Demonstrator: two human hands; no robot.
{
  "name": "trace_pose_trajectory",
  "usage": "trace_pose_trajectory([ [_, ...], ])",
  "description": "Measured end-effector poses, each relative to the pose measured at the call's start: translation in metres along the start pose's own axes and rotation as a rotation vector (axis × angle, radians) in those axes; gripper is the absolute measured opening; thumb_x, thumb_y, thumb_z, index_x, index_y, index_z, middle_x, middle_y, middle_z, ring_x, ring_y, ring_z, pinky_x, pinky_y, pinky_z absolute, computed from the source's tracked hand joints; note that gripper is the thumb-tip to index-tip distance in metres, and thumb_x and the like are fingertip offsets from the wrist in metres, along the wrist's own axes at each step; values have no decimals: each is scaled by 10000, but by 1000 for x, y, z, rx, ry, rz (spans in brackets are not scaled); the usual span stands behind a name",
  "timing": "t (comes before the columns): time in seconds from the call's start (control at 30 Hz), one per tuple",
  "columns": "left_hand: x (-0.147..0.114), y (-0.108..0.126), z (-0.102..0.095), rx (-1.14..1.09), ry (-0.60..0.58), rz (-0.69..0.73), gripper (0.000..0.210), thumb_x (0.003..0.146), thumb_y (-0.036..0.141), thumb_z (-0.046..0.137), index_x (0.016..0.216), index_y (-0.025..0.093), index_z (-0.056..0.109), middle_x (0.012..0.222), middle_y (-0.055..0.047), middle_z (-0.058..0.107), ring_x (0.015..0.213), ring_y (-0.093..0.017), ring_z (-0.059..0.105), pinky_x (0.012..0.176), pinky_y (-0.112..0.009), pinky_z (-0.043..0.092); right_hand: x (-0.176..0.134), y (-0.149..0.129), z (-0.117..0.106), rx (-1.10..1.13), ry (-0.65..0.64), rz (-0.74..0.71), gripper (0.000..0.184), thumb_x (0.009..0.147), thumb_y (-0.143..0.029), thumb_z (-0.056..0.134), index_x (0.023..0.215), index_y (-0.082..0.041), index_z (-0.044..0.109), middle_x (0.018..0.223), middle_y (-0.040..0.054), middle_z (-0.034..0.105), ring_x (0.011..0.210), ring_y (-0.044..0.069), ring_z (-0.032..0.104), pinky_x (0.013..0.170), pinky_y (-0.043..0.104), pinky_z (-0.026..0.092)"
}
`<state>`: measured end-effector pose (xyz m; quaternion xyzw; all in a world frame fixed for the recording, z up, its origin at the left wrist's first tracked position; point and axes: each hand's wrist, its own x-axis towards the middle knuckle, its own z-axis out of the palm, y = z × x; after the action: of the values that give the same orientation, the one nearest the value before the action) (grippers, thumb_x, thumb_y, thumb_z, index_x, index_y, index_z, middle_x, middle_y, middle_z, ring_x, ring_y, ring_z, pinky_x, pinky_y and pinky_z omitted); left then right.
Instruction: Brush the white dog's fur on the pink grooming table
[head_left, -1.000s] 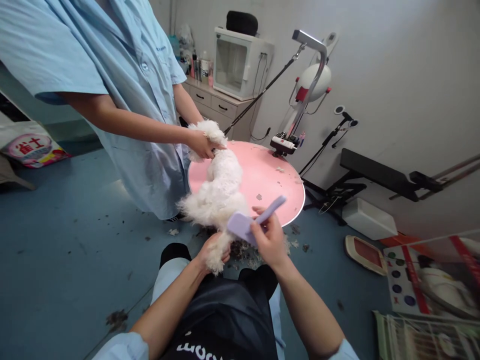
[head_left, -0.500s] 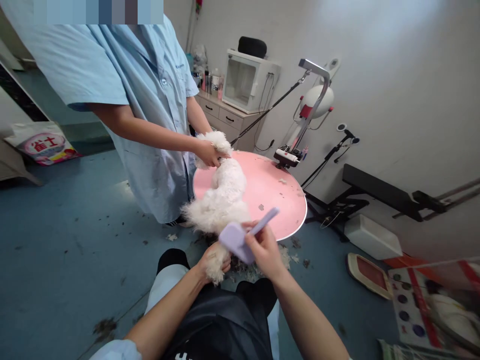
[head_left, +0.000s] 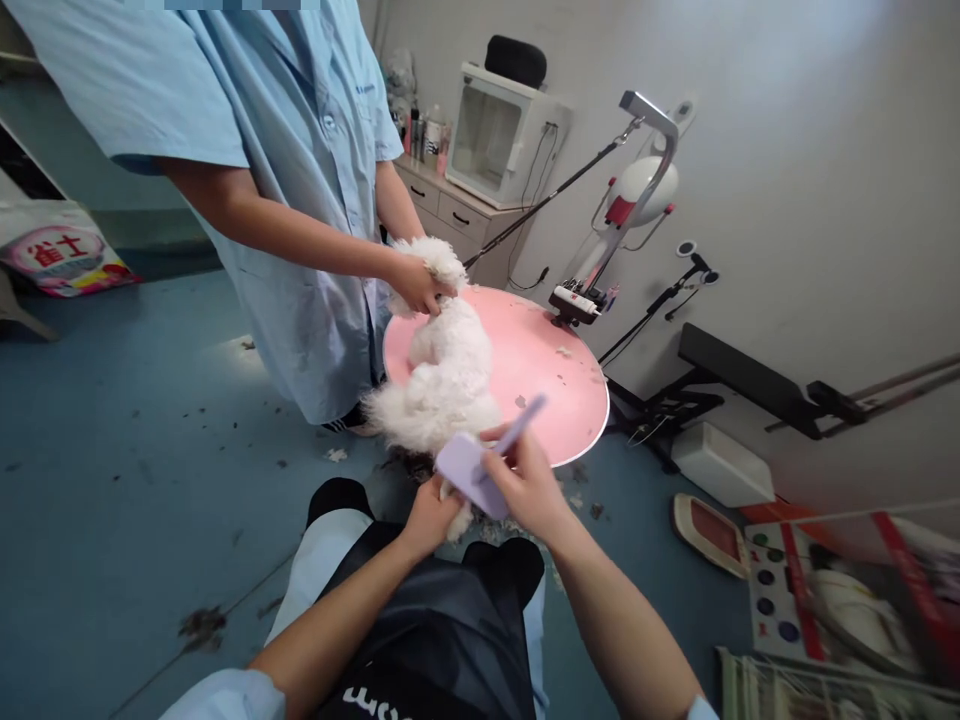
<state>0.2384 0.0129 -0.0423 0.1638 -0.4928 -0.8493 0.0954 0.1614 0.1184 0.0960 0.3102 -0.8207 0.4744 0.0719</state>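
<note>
Left hand (head_left: 433, 517), low and in front of the wearer's apron (head_left: 450, 605), fingers closed round a white dog's leg (head_left: 459, 524); tuft of fur poking out below the grip. Right hand (head_left: 529, 485) just beside it, grasping a pale purple brush (head_left: 463, 465) by the handle, thumb against it, flat head angled toward the left hand. Brush head overlaps the leg in this view; contact with fur cannot be told. Curly white dog (head_left: 451, 375) directly beyond both hands, rear end nearest them, body along the near-left side of a round pink table (head_left: 536, 345). Farther off, past the dog's back, a co-worker's hand (head_left: 415, 282) rests at the head end; blue short-sleeved shirt (head_left: 300, 200) behind it. Dark strap (head_left: 555, 195) slopes up from near that end to a metal arm (head_left: 649, 110), beyond and right of the right hand. Loose hair tufts (head_left: 564, 351) on the tabletop beyond the right hand; dark clump of hair (head_left: 202, 628) on the floor, well left of the left hand.
</note>
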Motion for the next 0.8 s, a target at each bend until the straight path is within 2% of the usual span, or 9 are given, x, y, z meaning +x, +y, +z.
trace_pose_trajectory([
  [0.07,-1,2,2,107,50,38,287,643,380,711,743,141,587,538,43,518,482,-87,440,478,-205,367,1,-2,1,-57,-12,-1,203,821,-264,583,1013,-206,555,936,62,658,732,188,641,615,324,525],
  [0.13,-2,3,4,187,79,74,215,664,320,672,759,138,608,549,35,535,496,-94,451,495,-212,380,0,-3,3,-87,187,-87,226,819,-267,582,1031,-207,534,1024,86,638,874,219,638,704,360,530],
  [0.17,-3,4,5,206,88,93,200,658,298,668,763,136,617,562,30,550,510,-99,464,511,-215,392,-1,-4,4,-86,204,-116,225,819,-267,582,1031,-211,529,1024,84,634,898,221,634,720,362,530],
  [0.3,-5,6,5,219,83,113,180,635,276,666,741,138,623,590,22,581,534,-108,495,535,-219,415,-5,-2,9,-98,-79,-40,172,831,-252,565,998,-214,545,890,49,648,739,191,643,621,329,533],
  [0.4,-6,8,4,237,84,111,207,649,279,655,796,135,638,602,23,587,535,-108,499,537,-218,418,-9,0,10,-123,188,-128,183,821,-253,578,992,-212,526,1016,87,626,960,240,623,763,388,530],
  [0.43,-7,9,3,239,85,118,225,646,278,661,818,133,644,622,18,599,559,-113,513,557,-221,428,-10,1,10,-115,208,-147,189,820,-253,581,996,-213,524,1021,86,623,989,243,613,789,394,524],
  [0.57,-9,10,2,181,53,113,281,672,318,658,880,128,645,633,22,589,558,-107,507,540,-211,417,-14,4,12,-79,-52,-44,201,838,-243,562,1034,-207,534,956,75,644,796,200,641,670,345,536],
  [0.7,-8,8,1,168,14,110,341,686,318,661,969,128,645,680,18,605,562,-100,506,544,-207,417,-15,8,14,-56,221,-116,213,823,-236,585,1019,-220,505,1086,95,616,915,225,628,759,391,526],
  [0.8,-9,7,-2,131,5,115,366,683,340,678,976,124,641,708,7,618,590,-109,524,568,-218,439,-14,9,15,1,-14,-9,188,837,-253,570,1015,-217,520,995,76,646,772,194,634,648,339,532],
])
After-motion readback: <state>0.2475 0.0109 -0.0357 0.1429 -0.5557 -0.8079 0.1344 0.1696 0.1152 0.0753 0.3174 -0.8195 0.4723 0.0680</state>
